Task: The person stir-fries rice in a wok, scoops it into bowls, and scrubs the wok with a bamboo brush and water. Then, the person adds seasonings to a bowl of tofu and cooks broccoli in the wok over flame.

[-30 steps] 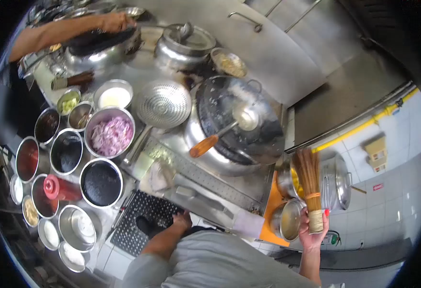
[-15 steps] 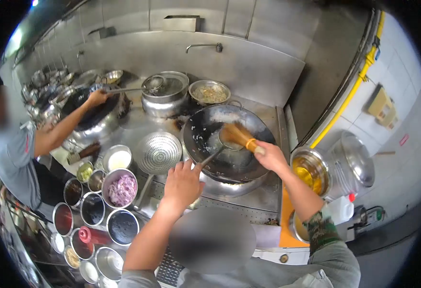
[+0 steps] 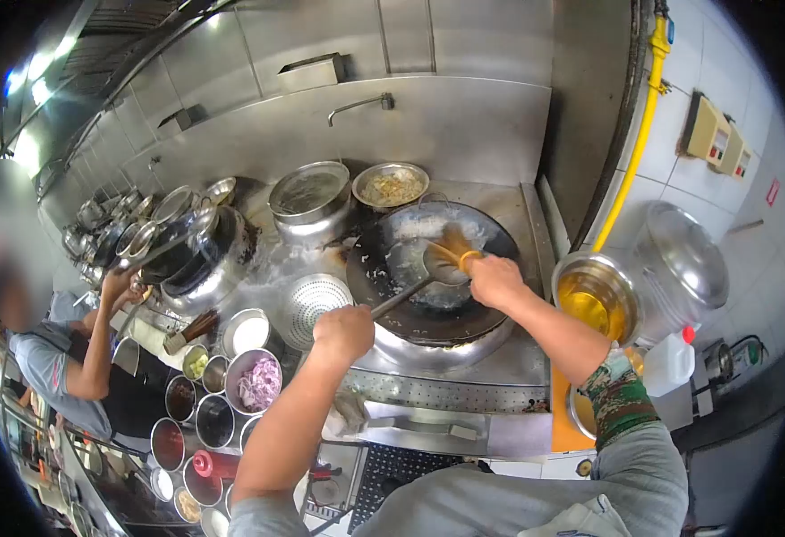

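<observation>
My left hand (image 3: 345, 333) is closed around the handle of a ladle (image 3: 403, 298). The ladle's bowl rests inside a dark wok (image 3: 446, 320), where watery liquid and small white bits lie. In my right hand (image 3: 497, 282) is a bamboo wok brush (image 3: 454, 243) with an orange band; my fingers grip it by the band. Its bristles reach into the wok, over the ladle's bowl, and look blurred. Left of the wok lies a perforated strainer (image 3: 317, 309), just beyond my left hand.
A pot of liquid (image 3: 310, 215) and a bowl of food (image 3: 391, 190) stand behind. Oil fills a metal pot (image 3: 597, 268) at right. Several containers, one with chopped purple onion (image 3: 258, 385), sit at left. A co-worker (image 3: 70, 358) handles a ladle at another wok (image 3: 196, 259).
My left hand has closed its fingers around the ladle handle. The brush has shifted within the wok. The view has tilted up, and the co-worker's ladle has moved away from the pot of liquid.
</observation>
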A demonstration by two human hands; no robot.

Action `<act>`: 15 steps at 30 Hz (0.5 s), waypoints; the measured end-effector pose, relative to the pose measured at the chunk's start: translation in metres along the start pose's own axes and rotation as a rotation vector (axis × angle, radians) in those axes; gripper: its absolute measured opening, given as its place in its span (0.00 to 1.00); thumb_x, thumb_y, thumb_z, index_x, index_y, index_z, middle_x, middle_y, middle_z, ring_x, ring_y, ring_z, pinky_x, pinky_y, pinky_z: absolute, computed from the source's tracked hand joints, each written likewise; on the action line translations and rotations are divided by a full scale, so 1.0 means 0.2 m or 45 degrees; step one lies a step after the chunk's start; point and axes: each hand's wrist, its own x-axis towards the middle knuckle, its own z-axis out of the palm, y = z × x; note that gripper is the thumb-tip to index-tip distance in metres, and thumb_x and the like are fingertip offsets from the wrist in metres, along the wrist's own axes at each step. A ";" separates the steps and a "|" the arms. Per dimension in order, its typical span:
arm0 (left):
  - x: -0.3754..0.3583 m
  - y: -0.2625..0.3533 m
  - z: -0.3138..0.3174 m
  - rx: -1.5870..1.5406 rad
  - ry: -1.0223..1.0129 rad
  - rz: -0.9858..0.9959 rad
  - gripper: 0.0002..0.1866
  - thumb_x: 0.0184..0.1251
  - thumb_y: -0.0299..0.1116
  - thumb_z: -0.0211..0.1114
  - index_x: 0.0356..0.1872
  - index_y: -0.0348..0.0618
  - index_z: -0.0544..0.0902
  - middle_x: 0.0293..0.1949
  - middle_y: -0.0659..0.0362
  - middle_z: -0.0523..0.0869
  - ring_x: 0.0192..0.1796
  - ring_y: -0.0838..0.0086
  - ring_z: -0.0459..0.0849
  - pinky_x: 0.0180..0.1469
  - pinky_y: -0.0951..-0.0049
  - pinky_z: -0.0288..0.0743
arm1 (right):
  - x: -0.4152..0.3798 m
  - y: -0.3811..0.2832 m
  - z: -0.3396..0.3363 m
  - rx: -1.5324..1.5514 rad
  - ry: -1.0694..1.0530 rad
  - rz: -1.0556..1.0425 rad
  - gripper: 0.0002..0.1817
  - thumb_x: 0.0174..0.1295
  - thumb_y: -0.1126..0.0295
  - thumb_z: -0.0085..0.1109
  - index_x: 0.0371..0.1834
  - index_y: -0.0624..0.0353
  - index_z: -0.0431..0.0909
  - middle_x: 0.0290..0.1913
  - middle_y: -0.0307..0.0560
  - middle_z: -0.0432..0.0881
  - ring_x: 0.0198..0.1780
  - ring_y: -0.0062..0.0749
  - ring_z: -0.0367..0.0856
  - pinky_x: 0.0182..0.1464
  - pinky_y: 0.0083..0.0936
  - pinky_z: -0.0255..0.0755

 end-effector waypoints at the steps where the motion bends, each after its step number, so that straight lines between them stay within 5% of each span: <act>1: 0.01 0.01 -0.04 0.003 -0.049 -0.020 0.15 0.65 0.33 0.49 0.46 0.42 0.81 0.42 0.47 0.86 0.46 0.51 0.85 0.48 0.54 0.78 | -0.01 0.02 0.02 0.089 0.030 0.014 0.12 0.51 0.74 0.56 0.37 0.62 0.83 0.40 0.59 0.84 0.44 0.50 0.84 0.47 0.41 0.77; 3: -0.01 0.01 -0.13 0.032 0.006 -0.040 0.13 0.64 0.32 0.50 0.40 0.41 0.83 0.41 0.48 0.86 0.46 0.54 0.85 0.47 0.55 0.78 | -0.02 0.08 -0.05 0.118 -0.113 0.011 0.11 0.50 0.72 0.56 0.36 0.61 0.84 0.40 0.60 0.84 0.44 0.51 0.84 0.47 0.42 0.77; 6: -0.04 -0.09 -0.14 0.398 0.550 -0.035 0.09 0.60 0.30 0.54 0.35 0.42 0.83 0.37 0.49 0.86 0.43 0.59 0.86 0.44 0.60 0.79 | -0.10 0.17 -0.36 -0.092 -0.156 0.099 0.12 0.51 0.72 0.55 0.38 0.62 0.83 0.42 0.59 0.84 0.46 0.50 0.83 0.51 0.40 0.76; 7: -0.06 -0.15 -0.06 0.414 0.553 -0.030 0.09 0.60 0.30 0.54 0.35 0.42 0.83 0.37 0.49 0.86 0.43 0.59 0.86 0.44 0.60 0.79 | -0.15 0.21 -0.46 -0.083 -0.176 0.147 0.13 0.51 0.72 0.55 0.39 0.62 0.83 0.43 0.58 0.84 0.48 0.50 0.83 0.53 0.40 0.75; 9: -0.07 -0.29 0.12 0.333 0.774 -0.095 0.09 0.58 0.30 0.55 0.35 0.41 0.82 0.35 0.48 0.86 0.41 0.56 0.86 0.43 0.57 0.79 | -0.33 0.26 -0.62 0.148 0.024 0.175 0.17 0.53 0.68 0.57 0.46 0.60 0.82 0.45 0.56 0.84 0.49 0.50 0.82 0.54 0.39 0.74; 11: -0.05 -0.38 0.19 0.221 -0.111 -0.062 0.11 0.57 0.37 0.60 0.37 0.43 0.83 0.41 0.49 0.86 0.45 0.57 0.85 0.43 0.56 0.79 | -0.36 0.32 -0.52 0.287 0.284 0.113 0.20 0.53 0.66 0.60 0.50 0.57 0.81 0.45 0.54 0.84 0.48 0.51 0.82 0.53 0.40 0.75; 13: -0.10 -0.40 0.27 -0.026 0.142 -0.073 0.11 0.56 0.38 0.62 0.36 0.44 0.82 0.38 0.46 0.86 0.43 0.51 0.84 0.46 0.53 0.78 | -0.32 0.41 -0.33 0.459 0.608 -0.064 0.27 0.58 0.60 0.60 0.62 0.56 0.73 0.46 0.53 0.84 0.42 0.44 0.85 0.44 0.37 0.78; 15: -0.22 -0.36 0.29 -0.138 0.252 -0.065 0.10 0.54 0.37 0.64 0.36 0.45 0.82 0.36 0.44 0.85 0.42 0.48 0.84 0.46 0.52 0.77 | -0.31 0.38 -0.27 1.256 0.155 0.207 0.29 0.61 0.60 0.58 0.65 0.57 0.70 0.37 0.47 0.84 0.30 0.31 0.83 0.28 0.28 0.77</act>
